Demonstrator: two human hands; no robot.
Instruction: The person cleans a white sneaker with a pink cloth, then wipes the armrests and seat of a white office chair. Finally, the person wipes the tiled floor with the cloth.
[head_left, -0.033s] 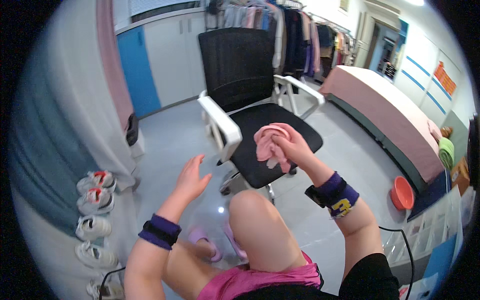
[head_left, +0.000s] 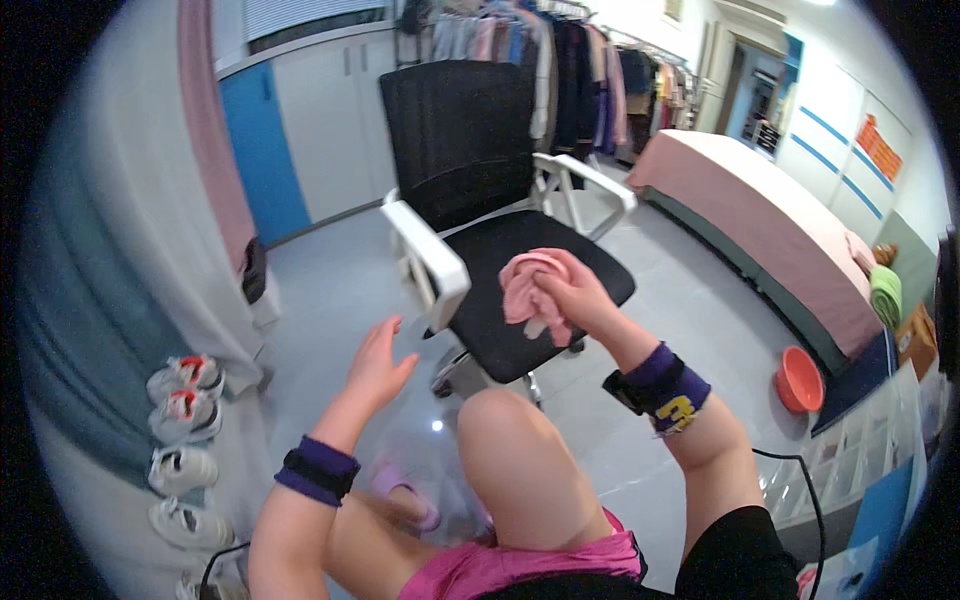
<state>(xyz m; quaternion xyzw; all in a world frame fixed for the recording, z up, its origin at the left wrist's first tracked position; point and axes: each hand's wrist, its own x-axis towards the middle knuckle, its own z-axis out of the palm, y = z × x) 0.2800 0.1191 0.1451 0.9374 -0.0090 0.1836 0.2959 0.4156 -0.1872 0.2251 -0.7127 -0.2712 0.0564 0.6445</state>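
A crumpled pink cloth is pinched in my right hand, above the seat of an office chair. One pale end of the cloth hangs down below my fingers; I cannot tell whether it touches the seat. The chair has a black mesh back, a black seat and white armrests. My left hand is empty and in the air, fingers stretched out and thumb apart, near the chair's left armrest. Both of my forearms carry purple wristbands with black straps.
Several pairs of shoes line the curtain on the left. A low bed or bench with a pink cover runs along the right, a red basin on the floor beside it. Clothes racks and cabinets stand behind the chair.
The view has shifted slightly, so the chair and room sit a little further left in the picture. My hands keep nearly the same pose, the cloth still in the right one.
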